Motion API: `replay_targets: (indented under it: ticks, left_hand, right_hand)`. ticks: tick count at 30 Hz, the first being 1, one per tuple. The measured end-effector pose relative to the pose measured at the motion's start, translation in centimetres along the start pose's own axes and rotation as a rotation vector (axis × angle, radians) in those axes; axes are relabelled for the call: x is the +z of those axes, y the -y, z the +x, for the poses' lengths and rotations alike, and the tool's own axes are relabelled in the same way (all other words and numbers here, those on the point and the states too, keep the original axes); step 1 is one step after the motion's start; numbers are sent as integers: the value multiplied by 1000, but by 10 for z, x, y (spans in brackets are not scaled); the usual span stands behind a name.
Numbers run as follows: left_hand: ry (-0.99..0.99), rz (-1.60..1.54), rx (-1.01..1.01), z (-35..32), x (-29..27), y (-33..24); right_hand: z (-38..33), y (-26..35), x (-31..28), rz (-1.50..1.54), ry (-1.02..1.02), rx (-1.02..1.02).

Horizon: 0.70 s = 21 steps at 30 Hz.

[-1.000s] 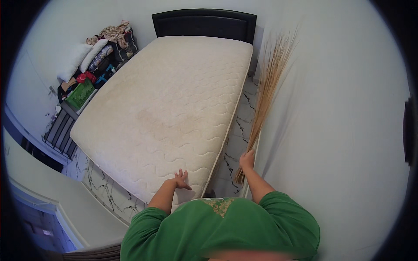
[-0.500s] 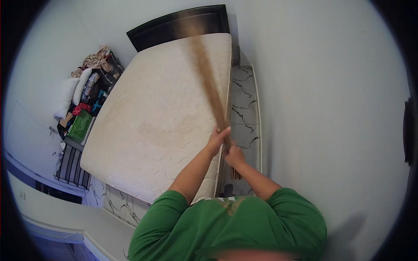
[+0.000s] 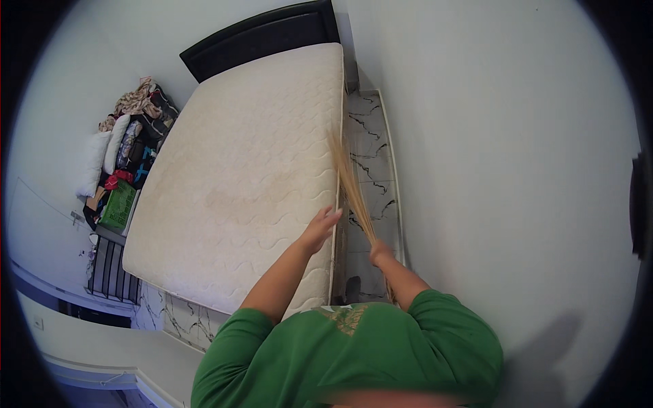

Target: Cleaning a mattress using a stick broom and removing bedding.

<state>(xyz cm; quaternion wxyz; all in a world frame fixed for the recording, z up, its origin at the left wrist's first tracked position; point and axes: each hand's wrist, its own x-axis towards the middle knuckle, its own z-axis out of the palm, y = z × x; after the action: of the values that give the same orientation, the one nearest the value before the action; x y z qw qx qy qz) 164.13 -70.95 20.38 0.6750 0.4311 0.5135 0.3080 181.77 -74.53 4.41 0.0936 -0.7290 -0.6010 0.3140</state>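
Right hand (image 3: 381, 253): closed round the gathered end of a long bundle of pale straw-coloured broom bristles (image 3: 352, 185), blurred, fanned along the edge of the bare cream quilted mattress (image 3: 238, 177). Left hand (image 3: 321, 227): open, empty, touching the mattress edge. Judged step: a sweeping stroke; next calls for firm grip.

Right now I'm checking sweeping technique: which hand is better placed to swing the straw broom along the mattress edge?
The right hand, probably: it grips the straw broom at its base. The left hand is open over the mattress edge, holding nothing.
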Motion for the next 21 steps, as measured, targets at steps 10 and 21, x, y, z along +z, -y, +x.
replay_targets:
  ticks: [10, 21]
  left_hand:
    - [-530, -375, -49, -105, -114, 142]
    - [-619, -544, 78, -135, -137, 154]
  right_hand:
    - [-2, 58, -62, 495, -373, 75]
    - [-4, 29, -64, 320, -90, 191]
